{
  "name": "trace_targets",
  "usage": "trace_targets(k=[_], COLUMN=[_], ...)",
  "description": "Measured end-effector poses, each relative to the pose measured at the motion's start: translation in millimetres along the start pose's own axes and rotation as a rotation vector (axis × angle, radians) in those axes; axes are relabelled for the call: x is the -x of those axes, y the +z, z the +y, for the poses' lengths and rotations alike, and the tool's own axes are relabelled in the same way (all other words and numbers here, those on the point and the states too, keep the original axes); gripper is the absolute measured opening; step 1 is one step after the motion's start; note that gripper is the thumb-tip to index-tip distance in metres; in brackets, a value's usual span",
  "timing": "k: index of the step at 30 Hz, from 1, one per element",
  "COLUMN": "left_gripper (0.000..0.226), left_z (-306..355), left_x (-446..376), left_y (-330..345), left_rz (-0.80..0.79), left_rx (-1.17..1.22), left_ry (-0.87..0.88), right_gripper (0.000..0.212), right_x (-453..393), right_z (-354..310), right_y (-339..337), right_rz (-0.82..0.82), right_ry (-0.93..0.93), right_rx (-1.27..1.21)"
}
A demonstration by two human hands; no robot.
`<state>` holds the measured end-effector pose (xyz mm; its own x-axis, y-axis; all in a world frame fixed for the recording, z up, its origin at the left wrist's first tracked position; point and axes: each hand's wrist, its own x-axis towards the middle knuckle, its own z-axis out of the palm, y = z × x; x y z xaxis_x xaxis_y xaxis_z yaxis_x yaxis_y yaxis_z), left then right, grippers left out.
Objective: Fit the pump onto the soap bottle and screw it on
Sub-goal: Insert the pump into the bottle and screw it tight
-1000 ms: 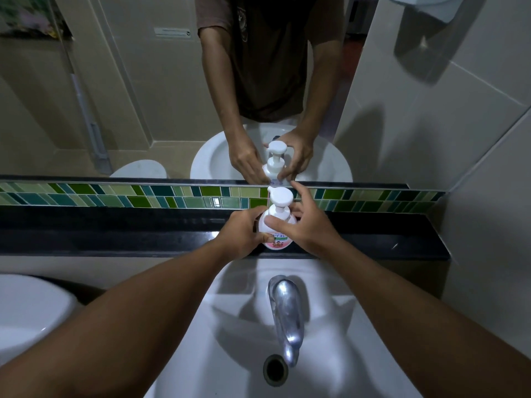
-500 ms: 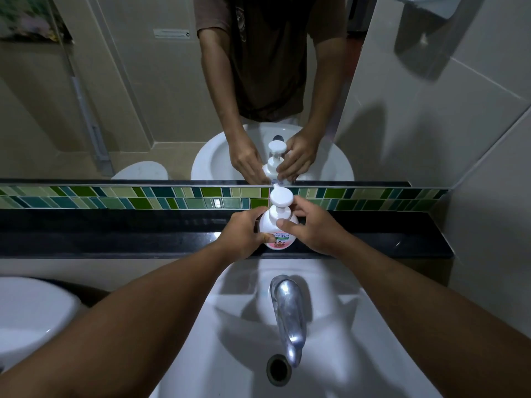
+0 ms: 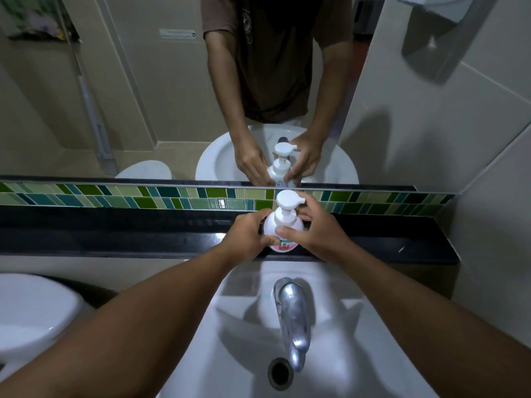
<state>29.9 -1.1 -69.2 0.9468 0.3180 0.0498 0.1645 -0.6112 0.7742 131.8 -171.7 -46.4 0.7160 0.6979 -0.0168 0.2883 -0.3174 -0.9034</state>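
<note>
The white plastic pump (image 3: 286,209) is standing upright on the round white soap bottle (image 3: 283,229); the left hand (image 3: 247,237) is clamping the bottle's left side, while the right hand (image 3: 319,231) is pinching the collar from the right.

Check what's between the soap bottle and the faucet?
Head view: only the front edge of the black ledge and bare white sink rim lie between the soap bottle and the faucet.

No lettering is coming through clearly enough to read. A pink and green label is showing on the front of the soap bottle (image 3: 283,245), its print blurred. A small white sign (image 3: 177,34) is hanging high above the bottle in the mirror, illegible.
</note>
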Motion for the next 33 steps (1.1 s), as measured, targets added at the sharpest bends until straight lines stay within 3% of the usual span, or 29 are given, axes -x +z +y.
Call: trace_targets(k=[4,6,8,17,22,24,28,31,33], left_gripper=[0.06,0.061,0.062,0.056,0.05,0.051,0.056,0.058,0.058], left_z=[0,0,0,-3,-2,0,-1,-2,-2], left_x=[-1,-1,-1,1,2,1,0,-1,-1], left_y=[0,1,1,5,3,1,1,1,1], left_rz=[-0.003,-0.007,-0.005,0.045,0.031,0.015,0.001,0.004,0.004], left_rx=[0.002,0.006,0.008,-0.007,0.015,0.013,0.03,0.017,0.007], left_ry=[-0.012,-0.019,-0.018,-0.011,-0.011,-0.012,-0.01,-0.005,0.003], right_gripper=[0.048,0.037,0.041,0.036,0.048,0.058,0.085,0.084,0.066], right_x=[0,-4,-8,-1,3,3,-5,-18,-24], right_z=[-4,-3,1,4,3,4,7,4,1], right_y=[-19,-19,-15,22,41,33,-7,-28,-30], right_rz=[-0.215,-0.208,-0.177,0.191,0.394,0.318,-0.121,-0.33,-0.355], right_ry=[-0.027,-0.043,-0.074,-0.035,-0.002,-0.009,-0.073,-0.065,-0.065], right_rx=[0.03,0.108,0.177,0.031,0.096,0.069,-0.026,0.027,0.096])
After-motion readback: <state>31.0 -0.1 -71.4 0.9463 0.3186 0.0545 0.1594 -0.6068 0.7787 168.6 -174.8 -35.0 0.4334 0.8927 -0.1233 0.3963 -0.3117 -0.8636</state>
